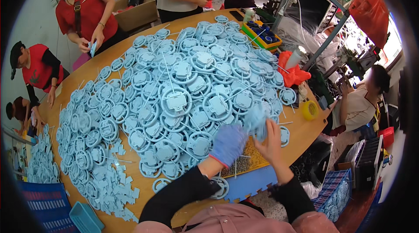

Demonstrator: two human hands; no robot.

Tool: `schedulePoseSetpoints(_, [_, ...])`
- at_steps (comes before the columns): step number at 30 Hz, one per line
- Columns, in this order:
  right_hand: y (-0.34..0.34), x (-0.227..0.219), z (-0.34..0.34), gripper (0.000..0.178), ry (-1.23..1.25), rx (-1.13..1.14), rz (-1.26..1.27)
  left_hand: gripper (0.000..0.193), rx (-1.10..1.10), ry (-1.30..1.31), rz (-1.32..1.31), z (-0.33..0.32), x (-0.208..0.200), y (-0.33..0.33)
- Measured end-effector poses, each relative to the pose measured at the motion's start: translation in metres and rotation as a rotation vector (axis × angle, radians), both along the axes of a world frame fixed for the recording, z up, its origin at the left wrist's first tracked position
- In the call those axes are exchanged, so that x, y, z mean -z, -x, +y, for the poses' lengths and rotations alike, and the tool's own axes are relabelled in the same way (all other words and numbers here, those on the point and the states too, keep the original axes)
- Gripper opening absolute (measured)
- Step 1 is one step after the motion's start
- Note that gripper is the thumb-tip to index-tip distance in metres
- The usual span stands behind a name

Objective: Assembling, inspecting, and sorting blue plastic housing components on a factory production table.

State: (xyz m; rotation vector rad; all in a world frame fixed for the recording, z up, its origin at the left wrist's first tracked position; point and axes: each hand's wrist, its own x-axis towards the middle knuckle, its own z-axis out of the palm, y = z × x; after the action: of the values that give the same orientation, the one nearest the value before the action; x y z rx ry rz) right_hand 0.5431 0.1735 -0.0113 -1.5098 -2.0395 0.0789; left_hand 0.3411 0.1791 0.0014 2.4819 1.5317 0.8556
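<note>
Your L hand [229,145], in a blue glove w/ a red cuff edge, was just left of a blurred lt-blue part [255,121]; its fingertips were lost in the blur, so couldn't tell if they were apart or closed on it. Your R hand [271,142], bare, had thumb & fingers clamped on the part's right side. The part was up between both hands, above a yellow mesh tray [258,153] near the table's front right edge; its exact shape was too smeared to make out. Under the tray's near side was a blue foam mat [251,184]. Left of & beyond your hands, a big pile of lt-blue rings [176,102] w/ blocky centres & thin sticks covered most of the wooden table [183,221]. Small flat lt-blue pcs [114,185] lay heaped at its front left. To the right, near the table edge, was a yellow tape roll [310,110]; farther back, a red plastic bag [293,73] & a yellow crate [273,46] w/ dk-blue items inside
</note>
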Motion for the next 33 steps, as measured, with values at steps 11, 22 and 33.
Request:
schedulePoseSetpoints(11, [0.094,-0.019,0.162,0.084,0.024,-0.146,-0.039,0.048,-0.261,-0.055,0.219,0.093,-0.041,0.094])
schedulePoseSetpoints(22, [0.093,0.029,0.244,0.086,-0.102,-0.270,-0.008,0.062,0.277,0.333,0.075,-0.160,0.089,0.082])
schedulePoseSetpoints(33, [0.119,0.021,0.192,0.087,-0.223,-0.229,-0.132,0.046,0.078,0.412,0.198,-0.177,0.081,0.158])
